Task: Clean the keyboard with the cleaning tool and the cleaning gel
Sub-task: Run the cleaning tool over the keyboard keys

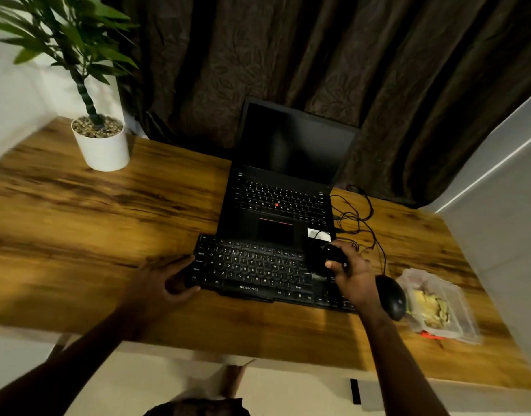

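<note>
Nearest to me, two bare forearms reach up from the bottom edge toward the table [78,205], a wood-grain top that fills most of my view. At the near edge, something brownish and blurred sits below the tabletop; I cannot tell what it is.

On my left, the left hand [165,277] cups the left end of the keyboard [252,271], thumb along the near edge and fingers curled at the far corner, gripping it. On my right, the right hand [348,274] is closed around a dark cleaning tool [327,259], which hovers over the right part of the keyboard; the tool is black against black keys, so I cannot tell whether its tip touches them.

That keyboard lies flat and slightly angled near the front of the table, with its far edge just against the front of an open laptop [282,202] whose screen is dark. Just to the right of the right wrist rests a black mouse [391,295], and thin black cables [357,217] loop on the table beside the laptop. Further right, near the table's edge, is a clear plastic container [438,304] holding something yellowish, possibly the cleaning gel, though I cannot be sure.

Far left, a white pot [105,151] with a green plant [69,40] stands near the back corner. Dark curtains [318,55] hang behind the table.
</note>
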Tool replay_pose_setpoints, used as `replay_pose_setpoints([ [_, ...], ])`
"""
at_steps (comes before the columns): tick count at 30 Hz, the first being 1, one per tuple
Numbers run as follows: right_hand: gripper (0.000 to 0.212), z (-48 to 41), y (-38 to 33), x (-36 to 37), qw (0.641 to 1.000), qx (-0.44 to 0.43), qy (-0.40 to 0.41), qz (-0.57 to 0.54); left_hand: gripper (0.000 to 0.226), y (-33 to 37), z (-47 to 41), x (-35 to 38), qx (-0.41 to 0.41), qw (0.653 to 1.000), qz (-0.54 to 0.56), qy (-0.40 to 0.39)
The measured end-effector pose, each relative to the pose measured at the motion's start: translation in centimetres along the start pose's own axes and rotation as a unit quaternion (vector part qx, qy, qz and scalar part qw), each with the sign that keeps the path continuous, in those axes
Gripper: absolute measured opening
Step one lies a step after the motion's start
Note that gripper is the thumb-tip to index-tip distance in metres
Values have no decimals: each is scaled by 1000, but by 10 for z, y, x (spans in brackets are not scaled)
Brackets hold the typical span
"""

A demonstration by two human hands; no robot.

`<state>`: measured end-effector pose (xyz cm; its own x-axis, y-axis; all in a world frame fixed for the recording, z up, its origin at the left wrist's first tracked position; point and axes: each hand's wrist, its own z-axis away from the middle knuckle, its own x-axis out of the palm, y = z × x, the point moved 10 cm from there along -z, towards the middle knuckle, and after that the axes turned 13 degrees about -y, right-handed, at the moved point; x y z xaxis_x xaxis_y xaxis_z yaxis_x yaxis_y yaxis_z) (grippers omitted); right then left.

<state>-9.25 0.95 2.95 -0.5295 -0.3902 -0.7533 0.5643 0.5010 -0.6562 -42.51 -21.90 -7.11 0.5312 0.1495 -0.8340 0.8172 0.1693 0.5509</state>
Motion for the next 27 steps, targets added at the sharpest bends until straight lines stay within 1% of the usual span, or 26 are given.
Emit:
replay_pose_setpoints([
  [3, 42, 0, 8, -5, 1000, 13, -9, -8, 78, -3, 0, 1, -4, 1000, 0, -10],
  [7, 37, 7, 18, -26, 999, 12, 13, 32, 79, -3, -1, 2, -7, 1000, -3, -10],
  [9, 39, 6, 21, -27, 999, 14, 15, 38, 78, -4, -1, 3, -4, 1000, -5, -10],
  [15, 38, -9, 2, -5, 1000, -5, -2, -19, 78, -5, -1, 4, -4, 1000, -15, -12],
  [18, 39, -10, 4, -4, 999, -9, -23, -47, 78, -5, -2, 5, -3, 1000, -22, -15],
  [20, 43, -8, 16, -13, 999, 6, -28, -36, 77, -4, -3, 3, 0, 1000, -20, -7],
  [23, 44, -4, 33, -29, 999, 32, -11, 12, 76, -7, -4, 6, -1, 1000, -11, -12],
  [27, 47, -12, 32, -23, 998, 38, -19, 48, 79, -5, -2, 5, -1, 1000, -16, -10],
])
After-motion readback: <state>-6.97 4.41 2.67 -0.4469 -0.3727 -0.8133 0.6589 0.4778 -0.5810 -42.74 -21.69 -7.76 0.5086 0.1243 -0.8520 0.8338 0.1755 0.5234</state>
